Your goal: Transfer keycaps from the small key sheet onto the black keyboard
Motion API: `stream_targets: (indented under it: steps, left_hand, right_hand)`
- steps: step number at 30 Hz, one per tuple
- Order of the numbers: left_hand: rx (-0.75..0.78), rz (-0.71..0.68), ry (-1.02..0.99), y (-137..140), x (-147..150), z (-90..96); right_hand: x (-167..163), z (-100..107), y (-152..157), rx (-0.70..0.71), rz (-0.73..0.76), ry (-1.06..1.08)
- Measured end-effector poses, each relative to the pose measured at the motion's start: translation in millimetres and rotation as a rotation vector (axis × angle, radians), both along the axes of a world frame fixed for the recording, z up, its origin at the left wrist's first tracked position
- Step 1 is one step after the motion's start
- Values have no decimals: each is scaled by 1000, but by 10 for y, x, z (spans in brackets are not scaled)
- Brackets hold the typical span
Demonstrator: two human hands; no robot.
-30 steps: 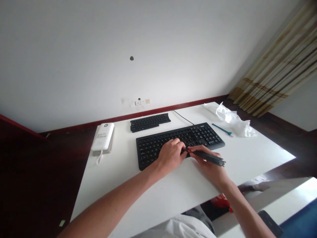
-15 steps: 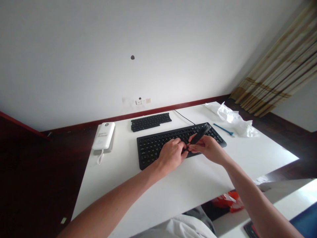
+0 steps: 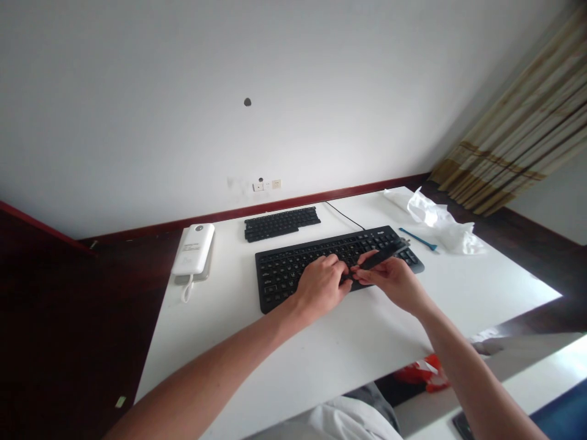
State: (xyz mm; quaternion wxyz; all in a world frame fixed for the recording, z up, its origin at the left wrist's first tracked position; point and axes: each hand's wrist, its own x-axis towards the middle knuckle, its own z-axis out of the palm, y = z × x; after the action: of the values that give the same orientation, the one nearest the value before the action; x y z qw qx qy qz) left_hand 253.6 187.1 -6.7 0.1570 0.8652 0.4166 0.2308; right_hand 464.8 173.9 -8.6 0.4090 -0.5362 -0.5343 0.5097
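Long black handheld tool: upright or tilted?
Tilted: in the bare right hand, the long black handheld tool slants rightward, well off vertical, above the large black keyboard.

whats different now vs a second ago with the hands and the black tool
The right hand kept hold of the black tool but swung its free end from pointing right and toward the person to right and away. The left hand stays at the keyboard; the blue tool and white power bank lie as they were.

Pale wall (image 3: 137, 110), dark red skirting (image 3: 293, 201), patterned curtain (image 3: 509, 131) at right, dark floor (image 3: 87, 318), white table (image 3: 293, 366)
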Motion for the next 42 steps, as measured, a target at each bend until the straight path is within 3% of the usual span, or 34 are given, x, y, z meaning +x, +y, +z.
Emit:
stream_targets:
  steps: [5, 9, 15, 21, 42]
  left_hand:
    - [-24, 50, -55, 0, 77, -22]
    - [-55, 87, -97, 25, 139, -65]
    - [-26, 99, -84, 22, 170, -70]
    - [-20, 102, -46, 4, 164, -17]
    - [5, 52, -103, -27, 135, -50]
  right_hand:
    - [-20, -10, -43, 21, -23, 21]
    - [4, 49, -10, 24, 40, -29]
    - [-25, 260, -8, 118, 54, -338]
    - [-147, 405, -99, 159, 85, -452]
    - [-67, 168, -348, 340, 54, -414]
